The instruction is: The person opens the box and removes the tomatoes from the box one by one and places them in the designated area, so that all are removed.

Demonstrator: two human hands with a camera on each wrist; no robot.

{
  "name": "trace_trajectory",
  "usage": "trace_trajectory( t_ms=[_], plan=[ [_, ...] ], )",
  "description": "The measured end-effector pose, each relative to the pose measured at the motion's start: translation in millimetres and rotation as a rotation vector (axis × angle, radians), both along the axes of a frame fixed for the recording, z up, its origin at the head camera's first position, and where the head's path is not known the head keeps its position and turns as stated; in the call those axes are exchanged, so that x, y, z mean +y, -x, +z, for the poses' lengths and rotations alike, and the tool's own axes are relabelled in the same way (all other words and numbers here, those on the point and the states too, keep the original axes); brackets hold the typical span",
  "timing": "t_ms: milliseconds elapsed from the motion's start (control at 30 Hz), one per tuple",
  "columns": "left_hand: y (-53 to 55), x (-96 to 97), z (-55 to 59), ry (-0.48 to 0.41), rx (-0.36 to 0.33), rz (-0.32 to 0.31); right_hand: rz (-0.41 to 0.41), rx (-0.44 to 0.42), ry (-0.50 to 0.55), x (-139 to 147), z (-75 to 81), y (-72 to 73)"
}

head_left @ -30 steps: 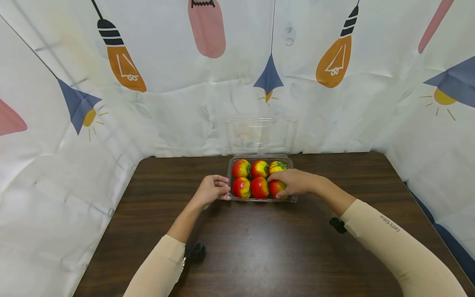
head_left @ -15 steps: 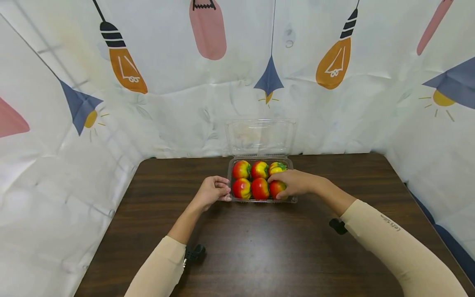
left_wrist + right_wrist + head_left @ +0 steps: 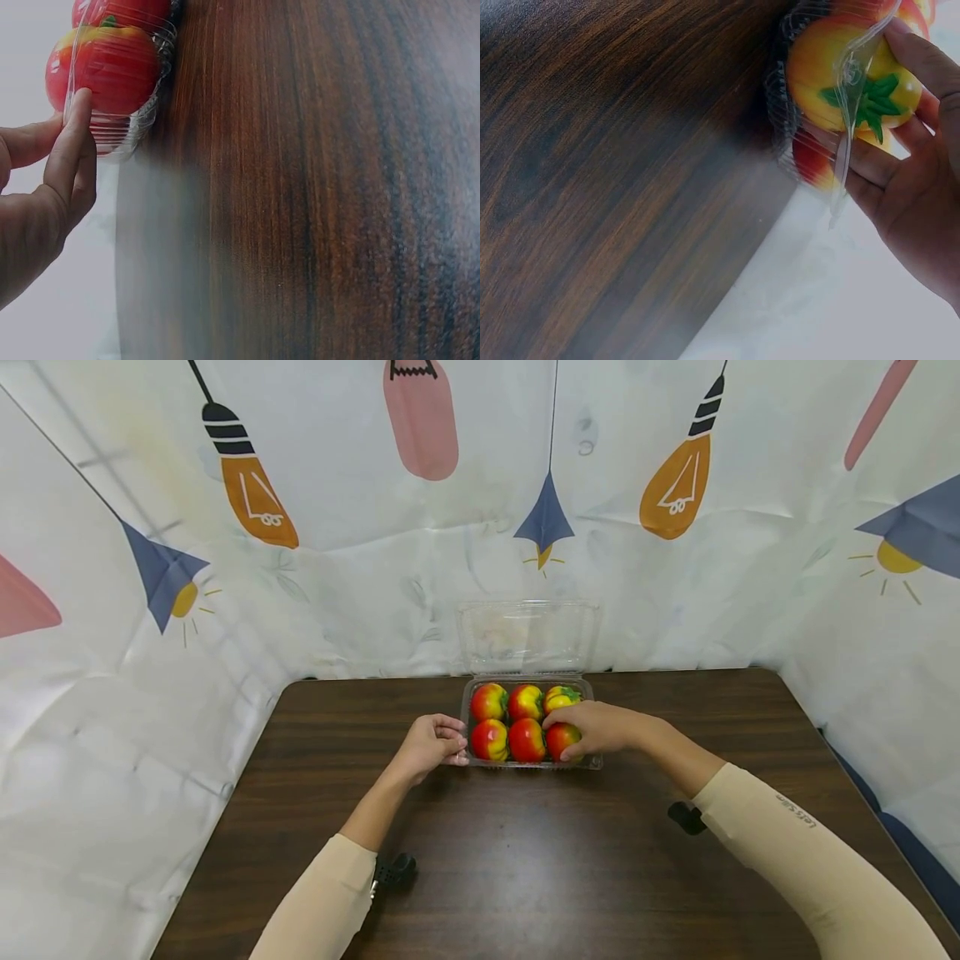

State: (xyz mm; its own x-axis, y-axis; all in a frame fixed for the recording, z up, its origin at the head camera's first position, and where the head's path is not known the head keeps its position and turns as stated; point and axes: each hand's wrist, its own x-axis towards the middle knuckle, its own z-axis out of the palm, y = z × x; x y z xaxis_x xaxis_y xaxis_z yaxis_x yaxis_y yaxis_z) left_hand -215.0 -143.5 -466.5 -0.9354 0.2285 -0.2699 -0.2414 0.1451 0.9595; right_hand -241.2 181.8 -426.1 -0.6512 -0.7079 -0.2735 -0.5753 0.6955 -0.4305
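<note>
A clear plastic clamshell container (image 3: 525, 765) stands at the back middle of the table with its lid (image 3: 527, 637) upright. Inside lie several red-and-yellow tomato-like fruits (image 3: 527, 739) in two rows. My left hand (image 3: 429, 746) holds the container's left front corner, with a fingertip on the ribbed wall (image 3: 142, 112) beside a red fruit (image 3: 112, 71). My right hand (image 3: 592, 728) lies over the front-right fruit (image 3: 561, 739), fingers curled round it. In the right wrist view the fingers (image 3: 922, 172) lie against a yellow fruit with a green stem (image 3: 832, 67) at the rim.
The dark wooden table (image 3: 525, 860) is walled on three sides by a white printed cloth (image 3: 337, 593). Small black clips sit near each forearm, one (image 3: 393, 868) by the left sleeve and another (image 3: 684, 817) by the right.
</note>
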Motion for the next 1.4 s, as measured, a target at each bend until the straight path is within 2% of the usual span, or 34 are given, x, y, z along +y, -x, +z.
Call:
trace_trajectory(
  t_ms=[367, 600, 1400],
  plan=[
    [0.0, 1.4, 4.5, 0.000, -0.016, 0.005, -0.010, 0.002, 0.056, 4, 9.7, -1.0],
    [-1.2, 1.2, 6.2, 0.000, -0.018, -0.006, -0.026, -0.014, 0.138, 11, 8.3, -2.2],
    [-0.1, -1.0, 2.6, -0.007, -0.005, -0.024, -0.091, -0.003, 0.324, 30, 12.6, -18.4]
  ],
)
